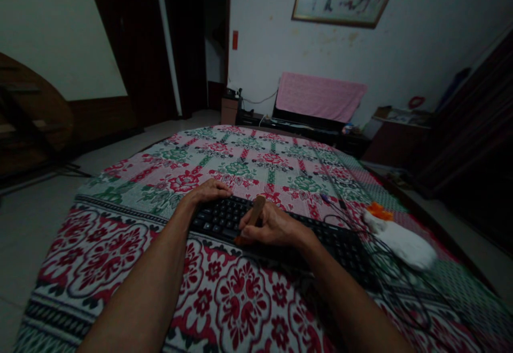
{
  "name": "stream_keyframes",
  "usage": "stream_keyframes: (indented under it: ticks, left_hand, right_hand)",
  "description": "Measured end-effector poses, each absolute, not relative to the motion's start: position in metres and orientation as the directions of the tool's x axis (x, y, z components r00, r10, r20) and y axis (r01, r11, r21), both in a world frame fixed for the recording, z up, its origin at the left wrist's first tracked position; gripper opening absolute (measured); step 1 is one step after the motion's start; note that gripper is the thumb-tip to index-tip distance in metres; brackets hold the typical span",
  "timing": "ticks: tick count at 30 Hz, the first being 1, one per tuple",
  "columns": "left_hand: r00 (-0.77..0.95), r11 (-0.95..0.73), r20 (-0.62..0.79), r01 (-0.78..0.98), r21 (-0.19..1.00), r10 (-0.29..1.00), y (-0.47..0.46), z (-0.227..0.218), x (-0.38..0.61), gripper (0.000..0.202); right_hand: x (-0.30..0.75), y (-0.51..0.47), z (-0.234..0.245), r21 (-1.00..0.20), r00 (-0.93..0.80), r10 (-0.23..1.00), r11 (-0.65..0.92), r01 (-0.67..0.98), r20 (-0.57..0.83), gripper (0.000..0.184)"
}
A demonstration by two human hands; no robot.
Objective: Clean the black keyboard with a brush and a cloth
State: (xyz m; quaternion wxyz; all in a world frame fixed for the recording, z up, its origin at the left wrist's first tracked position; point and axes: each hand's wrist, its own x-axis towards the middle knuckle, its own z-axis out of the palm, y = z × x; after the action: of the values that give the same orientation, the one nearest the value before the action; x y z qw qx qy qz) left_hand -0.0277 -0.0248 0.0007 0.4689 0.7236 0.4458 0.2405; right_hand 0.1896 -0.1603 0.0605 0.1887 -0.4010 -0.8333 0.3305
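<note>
A black keyboard (216,216) lies at a slant on a patterned cloth. My left hand (208,190) is closed over its far left edge, with the fingers pointing right; their undersides are hidden. In my right hand (270,227), a small brush (256,211) is gripped by its flat wooden handle, which tilts up out of the fist. The orange-brown tip of the brush points down at the near edge of the keyboard, left of its middle. My right forearm covers part of the keys.
Tangled black cables (395,273) lie off the keyboard's right end, beside a white bundle (406,240) with an orange end. The patterned cloth (240,299) covers the whole surface. Against the far wall, a pink towel (320,96) hangs over a dark object on a low cabinet.
</note>
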Motion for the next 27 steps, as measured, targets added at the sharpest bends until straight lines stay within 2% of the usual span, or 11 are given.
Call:
stream_keyframes:
  ticks: [4, 9, 14, 20, 27]
  left_hand:
    - [0.498, -0.168, -0.088, 0.447, 0.879, 0.863, -0.025, 0.003, -0.028, 0.031]
    - [0.534, -0.294, -0.042, 0.527, 0.797, 0.845, -0.027, 0.016, -0.022, 0.030]
    - [0.614, -0.452, 0.035, 0.540, 0.710, 0.789, -0.030, 0.019, -0.002, 0.030]
    - [0.653, -0.482, 0.014, 0.544, 0.687, 0.757, -0.035, 0.013, 0.013, 0.033]
    - [0.658, -0.449, -0.016, 0.532, 0.718, 0.753, -0.037, 0.012, 0.013, 0.032]
  right_hand:
    - [0.206, -0.158, 0.071, -0.764, -0.610, 0.792, 0.376, 0.525, -0.029, 0.018]
    - [0.195, -0.159, 0.068, -0.850, -0.555, 0.829, 0.345, 0.399, 0.076, 0.022]
    - [0.196, -0.155, 0.060, -0.780, -0.609, 0.791, 0.411, 0.471, 0.048, 0.021]
    - [0.221, -0.155, 0.074, -0.748, -0.622, 0.777, 0.356, 0.560, -0.096, 0.016]
    - [0.213, -0.147, 0.061, -0.853, -0.559, 0.828, 0.320, 0.411, 0.041, 0.024]
